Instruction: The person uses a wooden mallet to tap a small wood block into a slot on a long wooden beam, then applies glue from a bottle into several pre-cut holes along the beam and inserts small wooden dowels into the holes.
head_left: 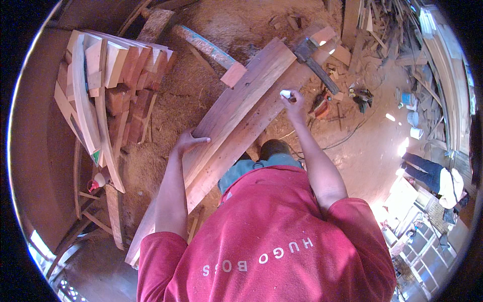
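Observation:
A long reddish wooden board (pixel 239 95) slants from lower left to upper right in front of me, on a wider beam or bench (pixel 256 123) dotted with small holes. My left hand (pixel 190 142) grips the board's far edge; its thumb lies on the top face and the fingers are partly hidden. Beyond the board's near side, my right hand (pixel 295 105) is closed around a small white piece (pixel 286 94), too small to name surely. At the board's far end lies a dark hammer-like tool (pixel 316 66) with a long handle.
Stacked cut timber (pixel 118 75) stands at the left. A blue-marked wooden piece (pixel 209 50) reaches toward the board. An orange tool (pixel 320 108) and a cable (pixel 347 137) lie on the shavings-strewn floor. Buckets (pixel 413 119), long planks (pixel 445 65) and another person (pixel 440 181) are at the right.

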A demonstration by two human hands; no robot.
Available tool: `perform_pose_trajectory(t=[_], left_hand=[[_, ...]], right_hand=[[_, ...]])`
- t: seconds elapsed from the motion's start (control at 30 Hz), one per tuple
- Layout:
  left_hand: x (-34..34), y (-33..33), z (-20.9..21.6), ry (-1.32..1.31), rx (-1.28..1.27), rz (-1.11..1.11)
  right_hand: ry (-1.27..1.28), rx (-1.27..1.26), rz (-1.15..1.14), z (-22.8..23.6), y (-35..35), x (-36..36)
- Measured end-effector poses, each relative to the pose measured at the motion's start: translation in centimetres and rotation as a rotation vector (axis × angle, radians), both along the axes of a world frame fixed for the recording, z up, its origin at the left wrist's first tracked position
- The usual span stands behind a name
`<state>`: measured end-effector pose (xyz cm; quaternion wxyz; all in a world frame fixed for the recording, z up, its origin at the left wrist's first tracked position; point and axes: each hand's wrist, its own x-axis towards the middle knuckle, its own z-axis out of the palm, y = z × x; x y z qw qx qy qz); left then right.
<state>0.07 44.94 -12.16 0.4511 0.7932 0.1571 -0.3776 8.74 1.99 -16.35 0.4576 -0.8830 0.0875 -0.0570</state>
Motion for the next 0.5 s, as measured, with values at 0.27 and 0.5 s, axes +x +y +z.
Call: perform_pose_trajectory(t=[0.27,0.5], left_hand=[[0.2,0.2,-0.5,0.02,-0.022,-0.024],[0.1,1.3,-3.1,0.006,-0.036,-0.048]], right_hand=[[0.009,-0.075,0.115,2.1,0.1,0.4],[0.037,0.026,0.293,4.4,4.2,2.6]])
